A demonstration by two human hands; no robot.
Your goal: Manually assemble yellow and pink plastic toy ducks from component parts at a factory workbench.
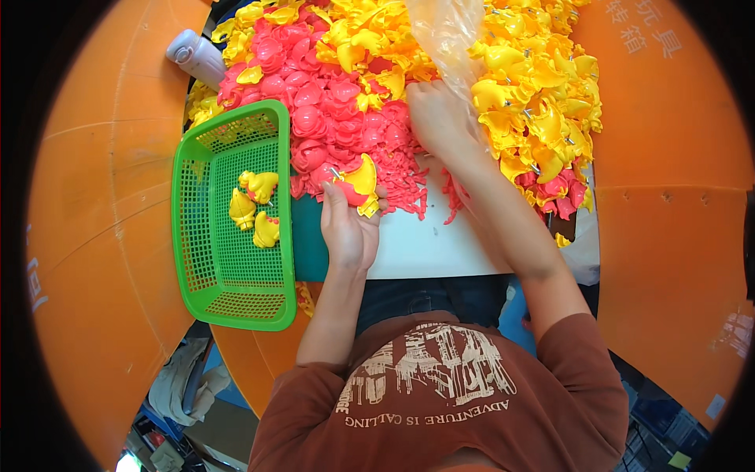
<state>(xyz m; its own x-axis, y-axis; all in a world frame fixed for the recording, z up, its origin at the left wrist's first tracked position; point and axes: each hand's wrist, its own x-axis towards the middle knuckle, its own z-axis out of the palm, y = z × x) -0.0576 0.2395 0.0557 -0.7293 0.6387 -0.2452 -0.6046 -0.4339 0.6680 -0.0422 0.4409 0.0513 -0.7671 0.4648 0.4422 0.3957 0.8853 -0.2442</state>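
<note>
My left hand is closed round a yellow and pinkish-red plastic toy part, with a small metal pin sticking out of its left side. It is held just above the near edge of a heap of pinkish-red plastic parts. Farther up and to the right, my right hand reaches into the heap, where red and yellow parts meet. Its fingers curl downward with the tips hidden, so what they grip does not show. A clear plastic bag lies just beyond it.
At the left stands a green plastic basket with 3 yellow toy pieces inside. Yellow parts with metal pins are heaped at the right. A white bottle stands at the back left. Orange panels rise on both sides.
</note>
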